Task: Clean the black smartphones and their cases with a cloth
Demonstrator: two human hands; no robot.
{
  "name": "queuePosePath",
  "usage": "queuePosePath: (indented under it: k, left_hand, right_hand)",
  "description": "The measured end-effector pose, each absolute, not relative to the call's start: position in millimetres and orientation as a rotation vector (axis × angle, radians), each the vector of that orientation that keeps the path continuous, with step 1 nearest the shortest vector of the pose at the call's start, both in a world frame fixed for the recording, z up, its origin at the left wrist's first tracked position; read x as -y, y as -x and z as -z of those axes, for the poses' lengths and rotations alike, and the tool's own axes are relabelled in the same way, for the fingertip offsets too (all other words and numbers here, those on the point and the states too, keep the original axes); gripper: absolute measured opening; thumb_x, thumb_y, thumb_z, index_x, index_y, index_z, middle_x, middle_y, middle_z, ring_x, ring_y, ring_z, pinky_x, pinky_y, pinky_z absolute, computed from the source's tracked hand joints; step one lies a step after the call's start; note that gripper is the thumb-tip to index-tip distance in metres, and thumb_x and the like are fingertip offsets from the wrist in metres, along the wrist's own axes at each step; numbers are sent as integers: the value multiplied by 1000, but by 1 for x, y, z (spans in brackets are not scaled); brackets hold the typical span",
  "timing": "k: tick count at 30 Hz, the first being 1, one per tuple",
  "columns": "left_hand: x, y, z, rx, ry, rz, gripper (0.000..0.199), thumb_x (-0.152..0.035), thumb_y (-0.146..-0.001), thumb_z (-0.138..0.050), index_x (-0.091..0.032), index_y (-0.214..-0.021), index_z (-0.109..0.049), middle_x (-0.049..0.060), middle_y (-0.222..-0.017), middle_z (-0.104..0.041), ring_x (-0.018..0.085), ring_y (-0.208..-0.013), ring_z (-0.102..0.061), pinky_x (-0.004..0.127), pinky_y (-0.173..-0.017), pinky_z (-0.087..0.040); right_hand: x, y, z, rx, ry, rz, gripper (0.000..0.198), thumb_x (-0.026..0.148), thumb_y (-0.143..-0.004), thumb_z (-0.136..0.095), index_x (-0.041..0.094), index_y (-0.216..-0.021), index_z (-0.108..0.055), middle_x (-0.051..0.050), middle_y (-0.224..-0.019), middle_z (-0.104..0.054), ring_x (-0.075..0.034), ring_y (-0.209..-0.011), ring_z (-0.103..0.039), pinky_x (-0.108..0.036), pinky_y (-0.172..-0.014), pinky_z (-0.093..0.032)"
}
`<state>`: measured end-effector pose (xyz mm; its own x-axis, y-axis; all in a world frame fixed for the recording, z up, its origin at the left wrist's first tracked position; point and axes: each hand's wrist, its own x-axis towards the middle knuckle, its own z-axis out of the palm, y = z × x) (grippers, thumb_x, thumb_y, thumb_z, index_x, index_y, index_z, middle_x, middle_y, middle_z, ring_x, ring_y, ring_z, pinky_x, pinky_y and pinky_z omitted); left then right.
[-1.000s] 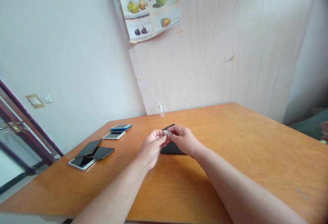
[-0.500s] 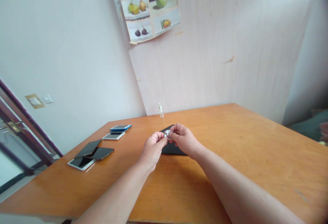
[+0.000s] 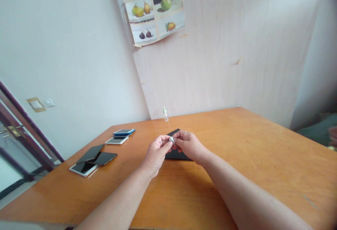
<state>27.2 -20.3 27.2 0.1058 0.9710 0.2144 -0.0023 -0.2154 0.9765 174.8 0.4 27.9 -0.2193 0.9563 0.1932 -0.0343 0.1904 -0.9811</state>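
My left hand (image 3: 157, 152) and my right hand (image 3: 190, 145) meet over the middle of the table. Between them, thumbs and fingertips pinch a small crumpled grey-white cloth (image 3: 172, 140); most of it is hidden by the fingers, so its material is hard to be sure of. Below both hands a flat black tablet-like slab (image 3: 177, 155) lies on the table, partly covered by them. Only its far corner and near edge show.
On the wooden table (image 3: 263, 159), several tablets lie at the left: a white one (image 3: 83, 169) under dark ones (image 3: 104, 158), and a blue-edged one (image 3: 123, 131) beside another white one (image 3: 116, 140). A small clear spray bottle (image 3: 165, 117) stands near the back wall.
Less of the grey-white cloth shows between my fingertips, as my fingers have bunched it tighter. My right hand sits slightly lower in view. The tablets and bottle stay put.
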Motion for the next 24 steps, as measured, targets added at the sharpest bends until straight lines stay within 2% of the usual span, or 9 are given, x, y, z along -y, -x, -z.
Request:
queuePosePath:
  k: [6, 13, 18, 21, 24]
  left_hand:
    - [18, -28, -27, -1030, -1378, -1350, 31, -38, -72, -75, -17, -89, -60, 1, -81, -67, 14, -73, -63, 27, -74, -48]
    - [8, -14, -26, -1080, -1478, -1159, 31, -36, -76, -71, -16, -99, -62, 6, -91, -69, 18, -86, -64, 31, -82, -47]
    - [-5, 11, -21, -1201, -1755, -1023, 53, -32, -62, -81, -20, -111, -63, 11, -116, -64, 26, -112, -56, 41, -99, -41]
    - [-9, 22, -15, -1234, -1931, -871, 70, -33, -54, -85, -21, -119, -61, 12, -126, -60, 31, -120, -52, 44, -103, -38]
    - [-9, 25, -10, -1274, -2075, -778, 74, -33, -56, -83, -22, -125, -59, 13, -130, -57, 32, -123, -51, 44, -105, -37]
  right_hand:
    - [5, -173, -29, 1479, 844, -1318, 9, 21, -81, -59, 16, -88, -59, -3, -75, -69, -12, -70, -65, -21, -61, -50]
    - [-7, -181, -23, 1413, 947, -1199, 12, 28, -77, -66, 18, -81, -60, 1, -64, -64, -11, -60, -60, -21, -54, -48]
    - [-15, -195, -26, 1276, 1071, -1078, 14, 31, -75, -65, 18, -81, -63, 1, -65, -61, -11, -58, -58, -20, -51, -45]
    - [-17, -202, -25, 1255, 1129, -1067, 15, 32, -74, -64, 18, -82, -65, 1, -65, -60, -11, -58, -57, -21, -52, -44]
    - [-20, -207, -21, 1318, 1195, -1024, 16, 32, -74, -64, 19, -82, -66, 1, -62, -59, -11, -56, -56, -21, -50, -42]
